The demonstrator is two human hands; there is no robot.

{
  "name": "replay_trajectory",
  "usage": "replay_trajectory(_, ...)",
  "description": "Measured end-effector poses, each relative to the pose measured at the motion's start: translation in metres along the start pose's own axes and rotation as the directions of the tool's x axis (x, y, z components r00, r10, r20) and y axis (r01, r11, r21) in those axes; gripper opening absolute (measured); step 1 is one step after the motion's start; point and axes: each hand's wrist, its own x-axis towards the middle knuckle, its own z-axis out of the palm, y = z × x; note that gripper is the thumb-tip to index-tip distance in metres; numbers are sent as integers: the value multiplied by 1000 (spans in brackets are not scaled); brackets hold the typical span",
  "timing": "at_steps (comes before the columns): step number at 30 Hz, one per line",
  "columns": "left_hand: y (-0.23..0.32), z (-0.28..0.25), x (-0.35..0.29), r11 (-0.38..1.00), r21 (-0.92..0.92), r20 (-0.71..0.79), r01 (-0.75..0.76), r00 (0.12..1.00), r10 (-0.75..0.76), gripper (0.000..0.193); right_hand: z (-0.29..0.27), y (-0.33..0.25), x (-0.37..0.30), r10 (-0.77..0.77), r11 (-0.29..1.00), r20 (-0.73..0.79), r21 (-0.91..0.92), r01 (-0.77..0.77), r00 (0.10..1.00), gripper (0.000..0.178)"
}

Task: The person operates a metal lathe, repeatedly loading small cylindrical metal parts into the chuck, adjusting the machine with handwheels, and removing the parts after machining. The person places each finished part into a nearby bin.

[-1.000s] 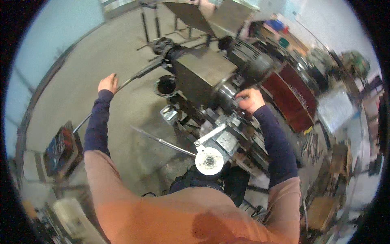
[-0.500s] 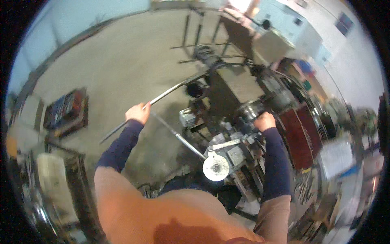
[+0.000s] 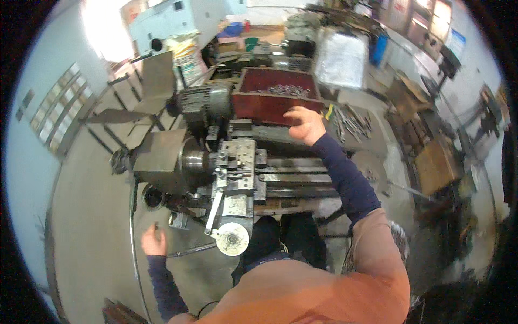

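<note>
Centrally, a grey metal lathe point(image 3: 240, 162) stood before a dark red, rectangular open box point(image 3: 258, 109). The right hand point(image 3: 305, 126) hung, fingers parted and curved, by the box's near right side; the left hand point(image 3: 154, 241), left of the lathe, was half curled, its grip unclear.

Glare burns out the upper-left opening point(image 3: 105, 29) — light indoors is moderate and fairly even, details slightly soft — and the left wall point(image 3: 32, 183) bows toward a black rim.
</note>
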Motion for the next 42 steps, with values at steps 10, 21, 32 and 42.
replay_trajectory(10, 30, 104, -13, 719, -560, 645, 412, 762, 66, 19, -188, 55, -330, 660, 721, -274, -31, -692, 700, 33)
replay_trajectory(21, 55, 92, -5, 734, -358, 684, 578, 697, -215, 44, -210, -1, -552, 979, 122, -136, -195, -973, 150, 23)
replay_trajectory(32, 4, 118, 11, 860, -282, 694, 424, 710, -123, 33, -185, -11, -560, 985, 141, 145, -363, -921, 93, 28)
replay_trajectory(42, 43, 93, -3, 800, -434, 647, 414, 761, -43, 17, -177, -17, -559, 969, 246, 116, -522, -816, 218, 25)
